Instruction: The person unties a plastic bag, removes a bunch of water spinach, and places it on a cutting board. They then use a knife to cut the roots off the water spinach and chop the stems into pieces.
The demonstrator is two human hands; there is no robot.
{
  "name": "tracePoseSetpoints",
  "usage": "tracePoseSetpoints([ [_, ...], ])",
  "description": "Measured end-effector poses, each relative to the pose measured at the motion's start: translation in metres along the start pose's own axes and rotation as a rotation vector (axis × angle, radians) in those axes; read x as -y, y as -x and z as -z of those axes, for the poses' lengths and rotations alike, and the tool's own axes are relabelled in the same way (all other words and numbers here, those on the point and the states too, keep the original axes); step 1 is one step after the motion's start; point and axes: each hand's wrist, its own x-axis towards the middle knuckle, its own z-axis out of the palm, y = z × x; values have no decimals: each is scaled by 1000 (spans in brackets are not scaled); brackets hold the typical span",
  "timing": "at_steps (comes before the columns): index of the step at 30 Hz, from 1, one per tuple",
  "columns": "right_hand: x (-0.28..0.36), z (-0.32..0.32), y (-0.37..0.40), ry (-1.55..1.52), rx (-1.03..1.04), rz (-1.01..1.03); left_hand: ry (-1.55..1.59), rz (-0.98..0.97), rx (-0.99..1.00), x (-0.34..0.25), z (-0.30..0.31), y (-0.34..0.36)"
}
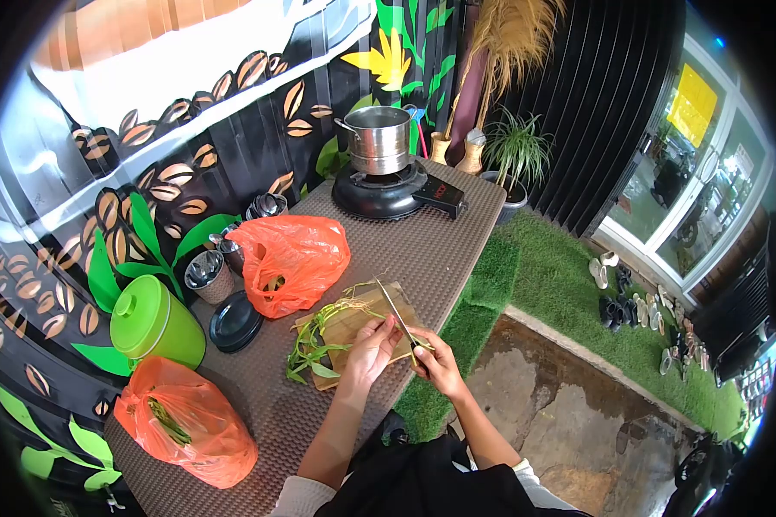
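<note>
My right hand (440, 366) is closed round the black handle of a knife (394, 306), whose blade points up and away over a wooden cutting board (362, 329). My left hand (373, 349) is beside the blade, fingers curled together near a thin green stem; exactly what they pinch is too small to make out. Leafy green stems (309, 349) lie on the board's left part and hang over its edge. Just behind the board sits an open orange plastic bag (297, 263).
A steel pot (379, 138) stands on a black portable stove (379, 191) at the table's (276, 414) far end. Along the left are a green lidded container (155, 323), dark plates (235, 320), a cup holder (207, 276) and a second orange bag (190, 422).
</note>
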Motion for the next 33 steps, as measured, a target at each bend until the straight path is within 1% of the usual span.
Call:
tracePoseSetpoints([
  [2, 0, 0, 0, -3, -26, -10, 4, 8, -3, 2, 1, 0],
  [6, 6, -4, 0, -6, -11, -9, -19, 1, -6, 3, -8, 5],
  [8, 3, -5, 0, -73, -12, 12, -20, -4, -7, 4, -10, 6],
  [17, -4, -4, 1, -80, -40, 47, -45, 49, 28, 5, -7, 7],
  [23, -5, -3, 2, -103, -37, 31, -58, 44, 122, 4, -4, 5],
  [25, -5, -2, 3, -125, -43, 22, -111, 11, 25, 0, -17, 7],
  [26, -5, -2, 3, -149, -48, 13, -111, 10, 23, 0, -13, 6],
  [28, -4, -4, 2, -123, -45, 24, -29, 0, -40, 1, -4, 2],
  [33, 1, -6, 1, -81, -46, 14, 35, 22, -26, 7, -1, 0],
])
